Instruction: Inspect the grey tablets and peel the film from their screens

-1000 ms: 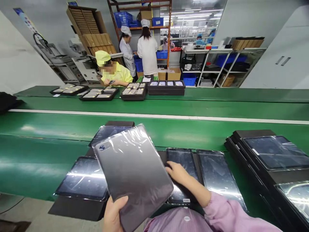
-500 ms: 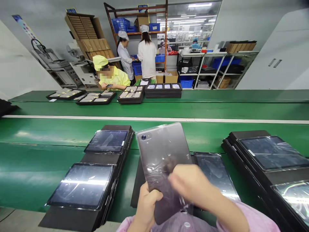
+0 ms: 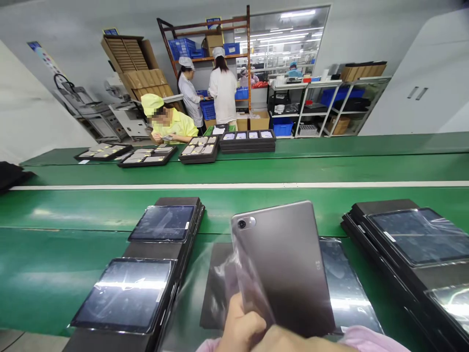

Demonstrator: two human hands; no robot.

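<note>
A grey tablet (image 3: pixel 289 274) stands tilted up in front of me, its back and camera facing me. My left hand (image 3: pixel 242 325) is closed at its lower left edge, with clear plastic film (image 3: pixel 252 278) bunched under the thumb. The film hangs loose along the tablet's left side and spreads leftward, while most of the back looks bare. My right hand (image 3: pixel 293 341) is blurred at the bottom edge by the tablet's lower end, its fingers hidden. Behind the tablet lie a dark sheet (image 3: pixel 216 288) and another film-covered tablet (image 3: pixel 346 283).
Film-covered tablets (image 3: pixel 126 293) lie on black trays (image 3: pixel 154 250) at left. More tablets (image 3: pixel 417 234) top a black stack at right. Across the green belt (image 3: pixel 110 208) are trays of small parts (image 3: pixel 200 149). A person in yellow (image 3: pixel 179 122) sits there; others stand behind.
The tablet has moved right and slightly down in view. Film that covered its back has come away to the left. My right hand has dropped from the back to the bottom edge.
</note>
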